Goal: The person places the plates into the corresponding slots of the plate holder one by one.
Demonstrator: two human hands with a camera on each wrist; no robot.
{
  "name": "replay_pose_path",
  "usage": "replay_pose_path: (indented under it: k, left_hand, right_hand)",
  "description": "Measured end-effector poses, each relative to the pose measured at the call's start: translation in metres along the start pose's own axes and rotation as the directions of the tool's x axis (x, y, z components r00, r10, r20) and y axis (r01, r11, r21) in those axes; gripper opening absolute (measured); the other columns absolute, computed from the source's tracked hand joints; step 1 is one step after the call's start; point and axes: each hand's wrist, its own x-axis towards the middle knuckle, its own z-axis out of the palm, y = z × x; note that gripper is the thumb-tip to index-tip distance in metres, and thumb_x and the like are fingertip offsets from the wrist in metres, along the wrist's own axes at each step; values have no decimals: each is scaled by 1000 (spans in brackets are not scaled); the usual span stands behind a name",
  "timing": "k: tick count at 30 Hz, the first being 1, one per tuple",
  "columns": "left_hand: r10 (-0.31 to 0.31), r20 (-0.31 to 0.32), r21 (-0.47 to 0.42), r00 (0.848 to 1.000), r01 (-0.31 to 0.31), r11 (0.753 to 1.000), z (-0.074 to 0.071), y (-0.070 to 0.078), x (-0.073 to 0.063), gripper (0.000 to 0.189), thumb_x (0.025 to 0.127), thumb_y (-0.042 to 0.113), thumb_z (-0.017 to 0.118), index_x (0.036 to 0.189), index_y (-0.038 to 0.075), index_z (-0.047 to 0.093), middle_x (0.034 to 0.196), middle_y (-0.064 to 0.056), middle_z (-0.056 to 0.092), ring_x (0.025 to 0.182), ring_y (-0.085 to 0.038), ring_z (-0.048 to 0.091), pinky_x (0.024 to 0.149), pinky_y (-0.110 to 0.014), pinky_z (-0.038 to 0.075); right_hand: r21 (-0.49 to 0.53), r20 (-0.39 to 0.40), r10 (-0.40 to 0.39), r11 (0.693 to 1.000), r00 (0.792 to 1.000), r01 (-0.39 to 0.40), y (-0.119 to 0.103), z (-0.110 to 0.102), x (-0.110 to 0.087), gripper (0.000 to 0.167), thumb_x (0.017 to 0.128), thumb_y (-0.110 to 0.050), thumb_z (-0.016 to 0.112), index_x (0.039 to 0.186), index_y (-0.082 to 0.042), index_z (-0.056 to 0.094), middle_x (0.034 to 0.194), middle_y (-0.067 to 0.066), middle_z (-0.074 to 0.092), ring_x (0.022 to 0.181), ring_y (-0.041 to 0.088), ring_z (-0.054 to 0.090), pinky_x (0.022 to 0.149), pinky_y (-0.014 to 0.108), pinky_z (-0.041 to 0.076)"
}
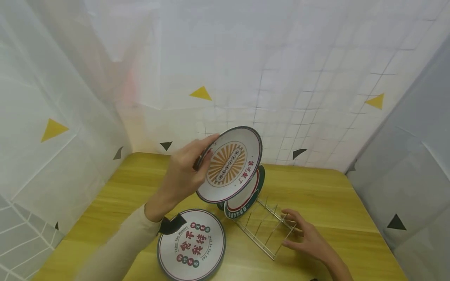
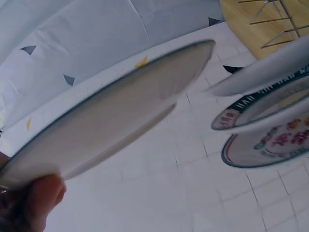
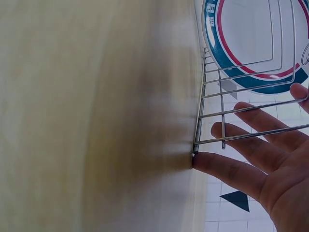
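Observation:
My left hand (image 1: 186, 168) pinches the rim of a white plate (image 1: 228, 164) with a dark edge and an orange sunburst print. In the left wrist view the plate's pale underside (image 2: 116, 116) shows, tilted in the air. Below and behind it, green-rimmed plates (image 1: 242, 199) stand in the far end of a metal wire dish rack (image 1: 254, 239). My right hand (image 1: 311, 238) is at the rack's near right end, its fingers spread and nearly straight. In the right wrist view the fingertips (image 3: 219, 129) touch or lie close against the wires.
Left of the rack lies a stack of plates, the top plate (image 1: 191, 253) printed with red characters. Everything rests on a yellow wood-grain table (image 1: 309, 187). White sheets (image 1: 225, 58) with yellow and black triangles hang behind it and at the sides.

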Motion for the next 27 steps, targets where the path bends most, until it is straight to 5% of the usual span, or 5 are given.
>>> replay_pose_path:
  k: [9, 18, 27]
  left_hand:
    - [16, 44, 11, 999, -17, 1000, 49, 5, 19, 42, 93, -4, 56, 134, 1, 55, 94, -10, 66, 71, -12, 55, 56, -17, 45]
    - [4, 138, 37, 990, -9, 999, 85, 5, 6, 45, 89, -7, 57, 134, -1, 54, 81, -5, 60, 58, -7, 46, 50, -10, 37]
    - [-22, 198, 196, 980, -18, 980, 104, 6, -12, 50, 87, -2, 66, 135, 3, 54, 86, -5, 64, 49, -4, 41, 44, -9, 29]
  right_hand:
    - [-9, -11, -10, 1000, 1000, 10, 0, 3, 4, 80, 79, -23, 82, 145, -22, 37, 137, 26, 53, 116, 52, 56, 84, 58, 53]
    - [-1, -5, -13, 1000, 1000, 13, -1, 5, 4, 79, 80, -22, 82, 145, -22, 37, 138, 25, 52, 116, 52, 55, 85, 59, 52]
    - [-9, -4, -21, 1000, 1000, 21, 2, 4, 4, 79, 79, -22, 82, 144, -21, 37, 138, 24, 52, 116, 51, 56, 85, 58, 52]
